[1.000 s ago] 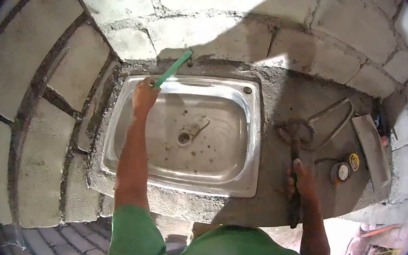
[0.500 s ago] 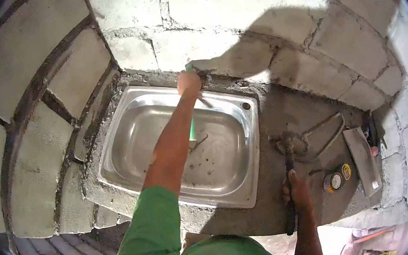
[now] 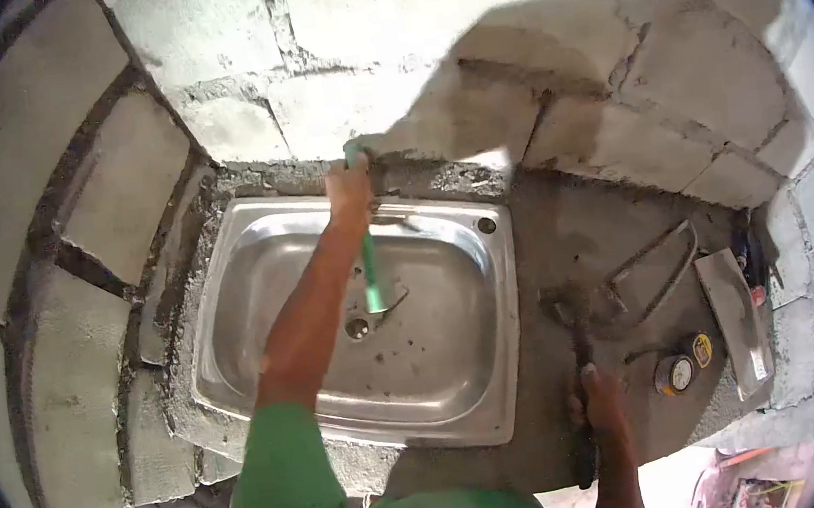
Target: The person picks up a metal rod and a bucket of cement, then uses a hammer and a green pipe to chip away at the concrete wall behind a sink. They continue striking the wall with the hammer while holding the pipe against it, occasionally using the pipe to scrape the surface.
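Observation:
My left hand (image 3: 349,192) is closed around a green bar (image 3: 371,276) that looks like a chisel. Its upper end meets the rough mortar strip (image 3: 406,176) behind the sink, and its lower end hangs over the basin. The stainless steel sink (image 3: 512,342) is set in the counter, with bits of debris around its drain hole (image 3: 357,328). To the right of the sink, my right hand (image 3: 601,400) grips the dark handle of a hammer (image 3: 581,346). The hammer's head, blurred, points toward the wall.
On the concrete counter (image 3: 613,215) at right lie a hacksaw-like metal frame (image 3: 695,246), a round tape measure (image 3: 675,375), a yellow-rimmed disc (image 3: 702,350) and a flat metal plate (image 3: 734,317). Block walls (image 3: 566,151) enclose the back and both sides.
The view has shifted, so the sink sits lower and further left. My left hand remains at the sink's back edge, and more of the green bar shows. My right hand keeps hold of the hammer.

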